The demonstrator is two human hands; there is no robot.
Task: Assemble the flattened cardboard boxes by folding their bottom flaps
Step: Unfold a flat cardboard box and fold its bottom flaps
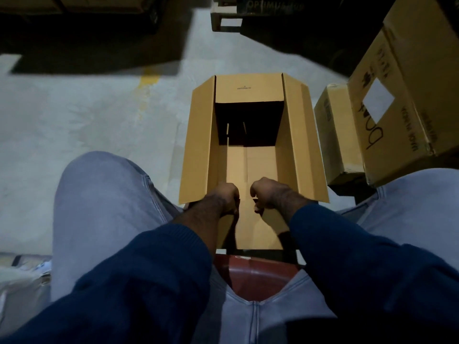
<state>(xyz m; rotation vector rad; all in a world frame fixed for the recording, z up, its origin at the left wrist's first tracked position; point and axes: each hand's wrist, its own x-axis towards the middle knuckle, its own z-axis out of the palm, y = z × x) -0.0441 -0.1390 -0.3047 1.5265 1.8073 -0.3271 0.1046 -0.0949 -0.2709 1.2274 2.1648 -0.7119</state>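
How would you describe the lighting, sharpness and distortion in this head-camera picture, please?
Head view: dim overall, the cardboard box clearly lit, its far interior in deep shadow; head view: the top edge is nearly black and a hard shadow crosses the floor; head view: wide-angle bending tilts the stacked cartons at right; head view: mild softness throughout.

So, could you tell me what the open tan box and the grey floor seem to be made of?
The open tan box looks like cardboard, matte and nearly unprinted: creased fold lines and thin stiff flaps. The grey floor looks like bare concrete, dull and blotchy, with a worn yellow paint streak; a coating cannot be ruled out.
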